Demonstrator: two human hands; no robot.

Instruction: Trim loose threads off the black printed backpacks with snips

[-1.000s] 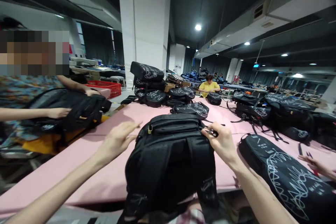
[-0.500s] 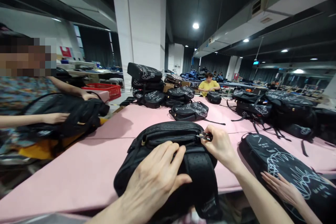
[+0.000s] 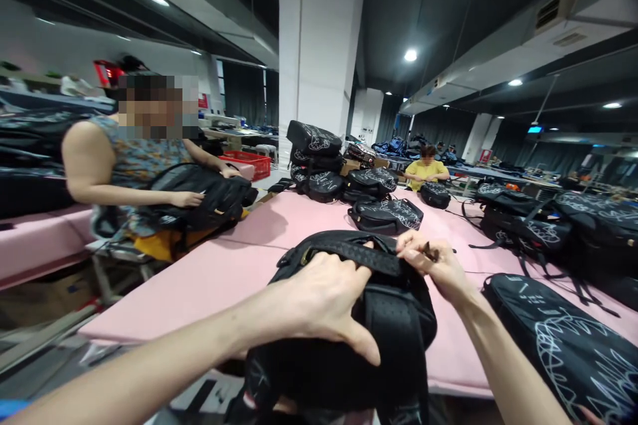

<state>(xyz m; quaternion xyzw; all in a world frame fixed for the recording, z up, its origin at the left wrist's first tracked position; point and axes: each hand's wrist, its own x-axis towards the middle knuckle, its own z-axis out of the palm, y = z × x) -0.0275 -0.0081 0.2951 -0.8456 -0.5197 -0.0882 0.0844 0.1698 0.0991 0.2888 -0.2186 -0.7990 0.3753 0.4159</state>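
A black backpack (image 3: pixel 399 319) stands on the pink table in front of me, its padded strap hanging toward me. My left hand (image 3: pixel 326 295) grips the backpack's upper part, with fingers bent around the dark band near the zipped opening and the thumb stretched out over the strap. At the bag's upper right edge, my right hand (image 3: pixel 433 262) pinches thumb and finger together. Small dark thread snips (image 3: pixel 430 252) are tucked in that hand, mostly covered by the fingers. What the pinching fingertips touch is too small to make out.
Another black backpack (image 3: pixel 563 339) with white scribbles lies at right. Stacked backpacks (image 3: pixel 319 153) stand by the pillar, and more (image 3: pixel 528 219) sit at back right. A co-worker (image 3: pixel 149 146) at left handles a backpack (image 3: pixel 214 202); another person (image 3: pixel 427 169) sits across the pink table (image 3: pixel 199 292).
My view has turned left. My left fingers have moved from lying on the bag to bending around its band. My right hand has turned, tucking the snips' blades away from the zip.
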